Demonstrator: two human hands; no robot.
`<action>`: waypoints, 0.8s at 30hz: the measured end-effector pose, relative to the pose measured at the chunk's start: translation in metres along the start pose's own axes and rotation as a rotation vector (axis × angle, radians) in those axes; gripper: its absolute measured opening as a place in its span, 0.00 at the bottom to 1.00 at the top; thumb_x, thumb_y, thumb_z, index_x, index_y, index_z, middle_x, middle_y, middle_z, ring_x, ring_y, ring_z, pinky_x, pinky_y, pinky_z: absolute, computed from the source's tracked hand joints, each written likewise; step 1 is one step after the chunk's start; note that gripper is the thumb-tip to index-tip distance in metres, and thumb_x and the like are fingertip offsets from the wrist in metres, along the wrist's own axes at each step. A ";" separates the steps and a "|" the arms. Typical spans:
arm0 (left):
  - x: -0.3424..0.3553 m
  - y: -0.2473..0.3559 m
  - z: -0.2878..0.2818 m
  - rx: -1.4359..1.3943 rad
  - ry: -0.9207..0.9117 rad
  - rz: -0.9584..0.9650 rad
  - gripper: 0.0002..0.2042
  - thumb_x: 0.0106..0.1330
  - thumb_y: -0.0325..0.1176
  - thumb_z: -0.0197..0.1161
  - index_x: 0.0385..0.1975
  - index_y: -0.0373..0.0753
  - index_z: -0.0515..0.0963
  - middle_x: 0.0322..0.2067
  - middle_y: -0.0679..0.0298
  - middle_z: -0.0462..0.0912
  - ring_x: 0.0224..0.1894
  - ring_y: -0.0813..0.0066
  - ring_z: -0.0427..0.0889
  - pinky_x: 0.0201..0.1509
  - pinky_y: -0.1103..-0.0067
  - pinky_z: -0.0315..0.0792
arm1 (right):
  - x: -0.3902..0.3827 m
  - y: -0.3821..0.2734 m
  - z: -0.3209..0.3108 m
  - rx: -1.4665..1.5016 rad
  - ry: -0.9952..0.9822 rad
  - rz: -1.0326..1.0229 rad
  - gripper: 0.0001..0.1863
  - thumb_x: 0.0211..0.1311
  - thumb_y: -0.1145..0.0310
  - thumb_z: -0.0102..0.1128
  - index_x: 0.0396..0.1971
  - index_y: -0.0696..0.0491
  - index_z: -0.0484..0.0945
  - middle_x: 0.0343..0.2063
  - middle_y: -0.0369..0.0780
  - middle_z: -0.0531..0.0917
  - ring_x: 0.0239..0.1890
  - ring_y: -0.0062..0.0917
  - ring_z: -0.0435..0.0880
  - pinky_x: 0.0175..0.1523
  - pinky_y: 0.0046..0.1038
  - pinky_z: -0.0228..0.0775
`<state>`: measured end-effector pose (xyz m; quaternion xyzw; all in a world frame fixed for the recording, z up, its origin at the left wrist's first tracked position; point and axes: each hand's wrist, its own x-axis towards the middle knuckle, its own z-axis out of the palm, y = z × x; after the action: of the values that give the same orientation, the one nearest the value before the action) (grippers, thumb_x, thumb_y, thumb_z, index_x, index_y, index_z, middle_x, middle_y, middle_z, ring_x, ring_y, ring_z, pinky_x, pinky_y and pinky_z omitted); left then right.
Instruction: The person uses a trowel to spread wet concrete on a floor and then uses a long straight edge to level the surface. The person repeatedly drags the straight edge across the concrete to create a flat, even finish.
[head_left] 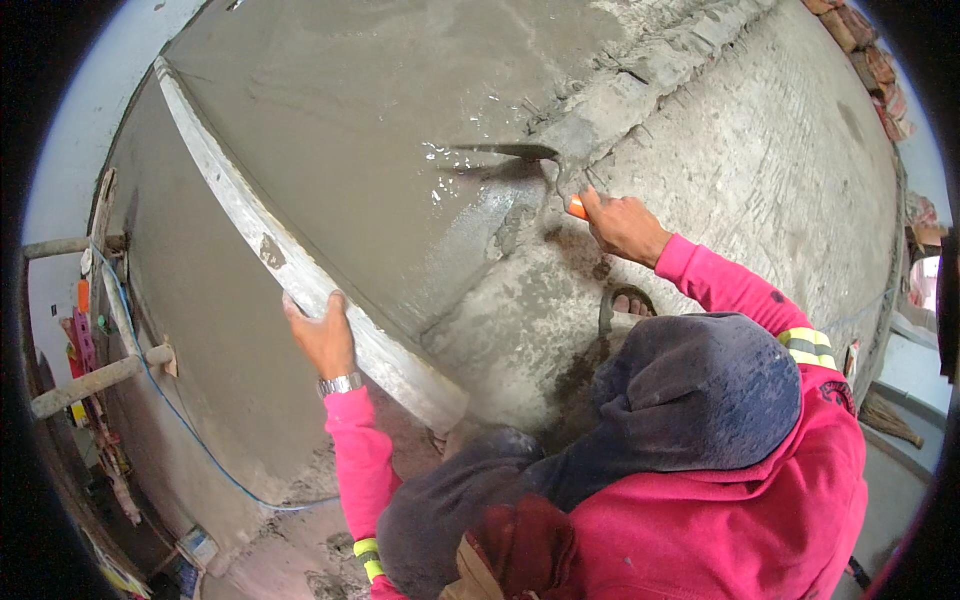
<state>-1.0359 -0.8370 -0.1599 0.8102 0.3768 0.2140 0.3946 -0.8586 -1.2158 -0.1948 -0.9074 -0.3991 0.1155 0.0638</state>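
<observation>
My left hand (325, 340), with a metal watch at the wrist, is closed on the edge of a long pale screed board (225, 190). The board slants from the far left down to my knee, along wet grey mortar (370, 130). On the right, my right hand (628, 230) grips the orange handle of a trowel (518, 151). Its dark blade points left, seen nearly edge-on over the glossy mortar; whether it touches cannot be told. Rough, drier concrete (760, 170) lies right of the trowel, beyond a broken mortar ridge (640, 95).
My sandalled foot (630, 302) stands on splashed concrete below the trowel. Wooden poles (95, 385) and a blue cord (185, 420) are at the left. Bricks (868, 60) are stacked at the far right. A bundle of bristles (890, 420) lies by the right edge.
</observation>
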 end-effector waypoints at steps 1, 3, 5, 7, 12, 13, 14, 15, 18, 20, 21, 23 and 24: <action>0.002 0.000 0.001 0.009 0.008 0.010 0.35 0.51 0.30 0.62 0.59 0.21 0.58 0.56 0.41 0.68 0.58 0.54 0.69 0.63 0.70 0.59 | -0.001 -0.001 -0.002 0.008 -0.009 0.033 0.20 0.53 0.74 0.51 0.46 0.63 0.59 0.21 0.51 0.78 0.20 0.45 0.79 0.23 0.43 0.67; 0.000 -0.004 0.000 0.011 0.005 0.005 0.35 0.51 0.30 0.62 0.59 0.21 0.58 0.55 0.42 0.68 0.58 0.55 0.69 0.63 0.71 0.60 | -0.009 -0.001 0.001 0.008 0.124 -0.123 0.20 0.53 0.74 0.51 0.46 0.63 0.59 0.22 0.51 0.78 0.20 0.44 0.79 0.23 0.43 0.68; 0.001 -0.005 0.000 -0.020 -0.006 -0.010 0.35 0.51 0.30 0.62 0.59 0.22 0.58 0.55 0.42 0.69 0.57 0.55 0.70 0.63 0.71 0.60 | -0.011 0.001 0.001 -0.015 0.106 -0.127 0.20 0.53 0.74 0.50 0.46 0.63 0.59 0.22 0.51 0.78 0.20 0.44 0.79 0.23 0.42 0.68; 0.001 0.001 0.001 -0.015 -0.013 -0.004 0.34 0.51 0.29 0.62 0.59 0.22 0.58 0.55 0.43 0.69 0.57 0.56 0.70 0.63 0.71 0.60 | -0.008 0.005 -0.001 -0.059 -0.062 0.023 0.20 0.53 0.74 0.50 0.45 0.63 0.60 0.22 0.52 0.79 0.21 0.44 0.80 0.24 0.42 0.69; 0.000 -0.005 -0.002 -0.040 -0.012 0.009 0.34 0.51 0.27 0.62 0.59 0.22 0.58 0.55 0.43 0.68 0.58 0.56 0.69 0.63 0.71 0.60 | -0.016 0.000 -0.008 -0.059 0.027 -0.021 0.17 0.57 0.74 0.48 0.45 0.63 0.60 0.21 0.51 0.77 0.19 0.46 0.77 0.22 0.42 0.66; 0.000 -0.003 0.000 -0.044 -0.014 0.011 0.34 0.51 0.27 0.62 0.59 0.22 0.58 0.56 0.42 0.68 0.58 0.56 0.69 0.63 0.71 0.59 | -0.019 0.005 -0.006 -0.085 0.000 -0.030 0.16 0.57 0.74 0.48 0.44 0.63 0.60 0.21 0.51 0.77 0.18 0.45 0.77 0.22 0.41 0.66; 0.000 -0.003 0.000 -0.044 -0.010 0.011 0.34 0.51 0.27 0.62 0.59 0.22 0.58 0.56 0.42 0.68 0.58 0.55 0.68 0.64 0.71 0.59 | -0.017 0.005 -0.009 -0.074 0.000 0.009 0.16 0.57 0.74 0.48 0.44 0.63 0.60 0.21 0.51 0.77 0.18 0.45 0.77 0.22 0.41 0.67; 0.001 -0.005 0.000 -0.038 0.000 0.017 0.34 0.51 0.28 0.62 0.59 0.21 0.58 0.56 0.42 0.67 0.59 0.55 0.68 0.64 0.71 0.59 | -0.015 0.005 -0.013 -0.064 -0.001 0.049 0.15 0.56 0.74 0.48 0.43 0.62 0.61 0.22 0.51 0.77 0.18 0.45 0.77 0.22 0.41 0.67; 0.002 -0.011 0.000 -0.012 0.009 0.015 0.34 0.51 0.28 0.63 0.59 0.21 0.58 0.56 0.41 0.67 0.59 0.54 0.67 0.64 0.71 0.59 | -0.020 -0.008 -0.029 -0.096 0.033 0.023 0.13 0.55 0.75 0.49 0.40 0.61 0.61 0.22 0.51 0.77 0.18 0.44 0.78 0.22 0.41 0.69; 0.002 -0.010 -0.001 -0.007 0.000 0.001 0.35 0.51 0.29 0.63 0.59 0.21 0.58 0.57 0.40 0.67 0.59 0.53 0.67 0.64 0.70 0.58 | -0.030 -0.007 -0.026 -0.129 0.076 -0.117 0.14 0.54 0.74 0.50 0.39 0.61 0.61 0.21 0.50 0.78 0.19 0.44 0.79 0.22 0.41 0.70; 0.002 -0.011 -0.001 -0.014 0.011 0.023 0.34 0.51 0.29 0.63 0.58 0.21 0.59 0.55 0.42 0.68 0.58 0.56 0.69 0.63 0.71 0.60 | -0.031 0.000 -0.027 -0.207 -0.051 -0.038 0.15 0.54 0.74 0.50 0.40 0.61 0.62 0.21 0.49 0.77 0.19 0.43 0.79 0.22 0.40 0.71; 0.001 -0.011 0.000 -0.018 0.037 0.063 0.32 0.51 0.29 0.63 0.57 0.22 0.61 0.52 0.45 0.72 0.54 0.60 0.72 0.60 0.73 0.62 | -0.026 0.003 -0.032 -0.161 -0.067 0.071 0.15 0.54 0.73 0.50 0.41 0.61 0.62 0.22 0.49 0.77 0.18 0.42 0.79 0.22 0.39 0.71; 0.001 -0.011 -0.001 -0.013 0.024 0.041 0.33 0.51 0.29 0.63 0.57 0.21 0.60 0.53 0.44 0.70 0.56 0.58 0.70 0.62 0.72 0.61 | -0.024 0.001 -0.036 -0.135 -0.076 0.123 0.15 0.54 0.73 0.50 0.42 0.61 0.62 0.22 0.49 0.77 0.18 0.42 0.79 0.22 0.39 0.71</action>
<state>-1.0409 -0.8318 -0.1680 0.8125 0.3634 0.2344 0.3909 -0.8640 -1.2347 -0.1570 -0.9273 -0.3516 0.1266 -0.0198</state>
